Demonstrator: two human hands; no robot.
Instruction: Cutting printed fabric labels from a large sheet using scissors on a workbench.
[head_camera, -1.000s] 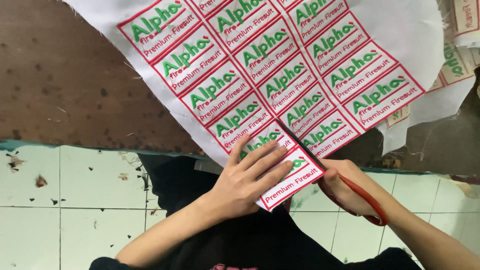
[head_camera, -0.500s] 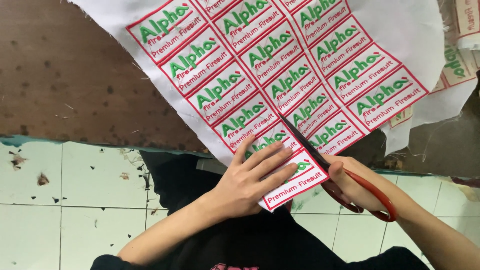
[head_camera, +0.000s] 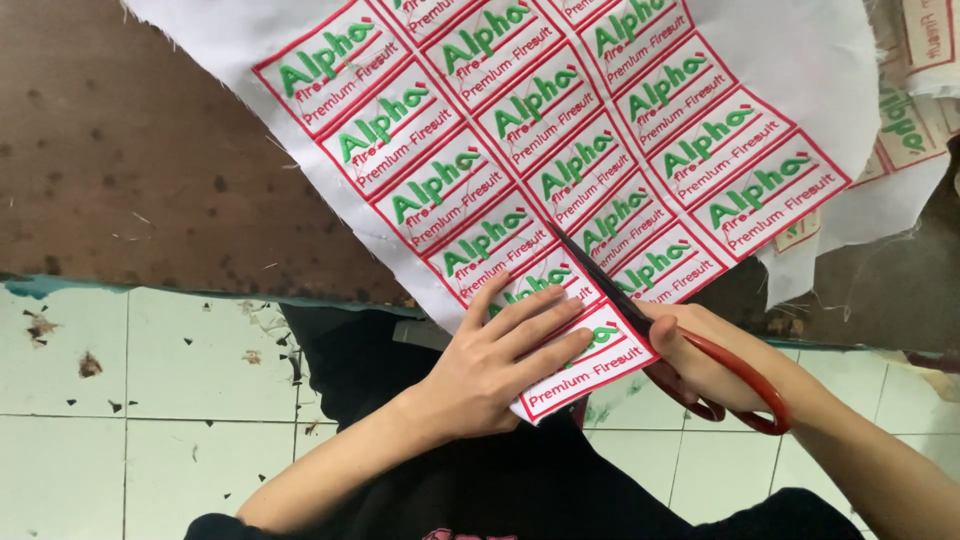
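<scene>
A worn brown tabletop (head_camera: 130, 190) is being overhung by a white fabric sheet (head_camera: 560, 150) of embroidered red-bordered patches, above a pale tiled floor (head_camera: 120, 400). The sheet's near corner is being pressed flat by the open left hand (head_camera: 495, 365). Red-handled scissors (head_camera: 690, 350) are being gripped by the right hand (head_camera: 700, 355), blades pointing up-left along a row line, directly beside the left fingers.

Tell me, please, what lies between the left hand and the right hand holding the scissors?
In the head view, one white patch with a red border lies between the left hand and the right hand; scissors cut alongside it.
</scene>
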